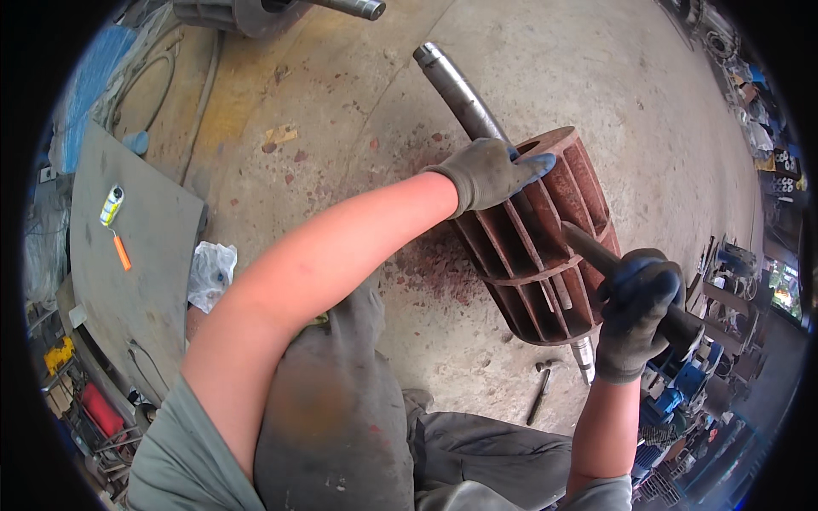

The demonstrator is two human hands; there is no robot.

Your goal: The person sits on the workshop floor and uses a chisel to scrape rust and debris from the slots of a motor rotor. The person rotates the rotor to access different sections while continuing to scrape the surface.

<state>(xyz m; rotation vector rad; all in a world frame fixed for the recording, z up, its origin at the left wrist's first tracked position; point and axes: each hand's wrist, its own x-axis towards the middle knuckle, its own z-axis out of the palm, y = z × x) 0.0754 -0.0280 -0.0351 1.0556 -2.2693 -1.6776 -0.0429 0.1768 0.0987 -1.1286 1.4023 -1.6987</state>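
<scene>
A rusty red finned rotor (545,255) on a long steel shaft (456,89) lies on the concrete floor in front of me. My left hand (492,173), in a grey glove, rests on the rotor's upper rim next to the shaft and grips it. In a dark blue glove, my right hand (635,311) is closed around a dark metal bar (596,251) whose tip meets the rotor's fins on the right side. The shaft's lower end (584,356) pokes out below the rotor.
A small hammer (541,392) lies on the floor below the rotor. A grey metal sheet (128,247) at left carries an orange-handled tool (121,249); a white rag (209,272) lies beside it. Another shafted part (281,10) sits at the top. Cluttered machine parts (724,281) line the right.
</scene>
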